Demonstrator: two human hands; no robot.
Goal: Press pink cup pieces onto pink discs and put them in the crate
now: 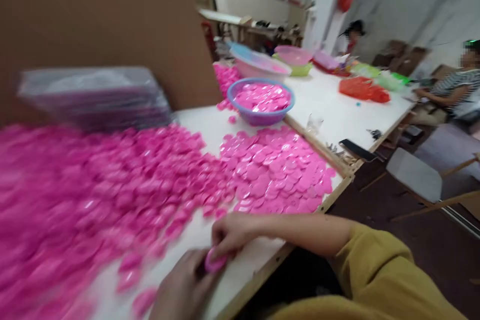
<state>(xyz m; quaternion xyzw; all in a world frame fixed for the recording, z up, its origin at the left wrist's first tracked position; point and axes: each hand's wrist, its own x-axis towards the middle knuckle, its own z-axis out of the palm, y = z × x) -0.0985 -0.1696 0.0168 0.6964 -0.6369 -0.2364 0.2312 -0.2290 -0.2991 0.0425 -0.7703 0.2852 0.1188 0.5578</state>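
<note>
Close to the table's front edge, my left hand [183, 282] and my right hand [236, 234] meet around a small round pink plastic piece [215, 261]. The fingers of both hands are closed on it, and part of it is hidden behind them. Just beyond my right hand lies a spread of flat pink discs [279, 172]. To the left, a large heap of cupped pink plastic pieces [123, 185] covers the table, with a few loose ones near my left hand. Motion blurs the left side.
A purple-blue basin [260, 102] of pink discs stands behind the spread. A plastic-wrapped stack [97, 97] leans near a brown board [97, 20]. A wooden strip edges the white table [243, 267]. At right are a folding chair [414, 175], a red bag [363, 90] and a seated person [450, 92].
</note>
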